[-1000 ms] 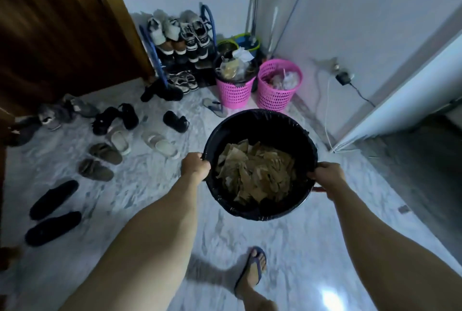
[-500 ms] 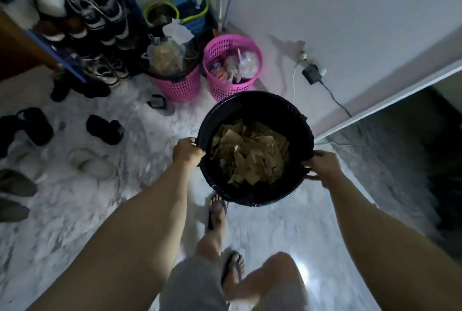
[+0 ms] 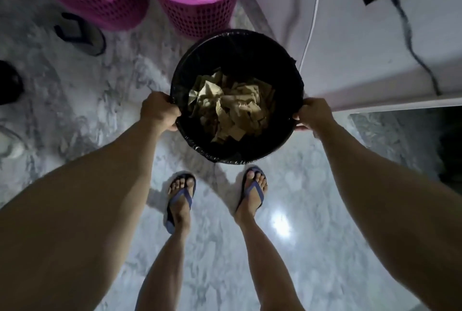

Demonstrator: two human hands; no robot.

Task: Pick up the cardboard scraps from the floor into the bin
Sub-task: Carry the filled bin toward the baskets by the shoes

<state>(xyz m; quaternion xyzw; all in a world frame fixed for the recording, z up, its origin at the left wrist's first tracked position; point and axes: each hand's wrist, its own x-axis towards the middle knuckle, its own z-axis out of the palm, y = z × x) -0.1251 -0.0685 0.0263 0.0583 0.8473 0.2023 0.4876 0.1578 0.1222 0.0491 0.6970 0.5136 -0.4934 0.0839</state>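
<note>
Status: collection looks essentially done. The black bin point(image 3: 237, 95), mid-frame just above centre, holds a pile of cardboard scraps point(image 3: 231, 108), all of it inside the liner and below the rim.

Left hand point(image 3: 160, 110) is clamped on the bin's left rim, right hand point(image 3: 312, 114) clamped on the right rim. Both arms are extended; the bin seems to be carried rather than resting on the floor, though I can't confirm ground contact from this angle.

The marble floor point(image 3: 325, 248) across the lower half of the frame shows no loose scraps around the feet in blue flip-flops point(image 3: 180, 200). Floor at far left is blurred, so I can't rule out stray bits there.

Two pink baskets point(image 3: 197, 10) sit at top centre, just beyond the bin.

Remaining, as I judge it: set the bin down, probably beside the baskets against the wall.
</note>
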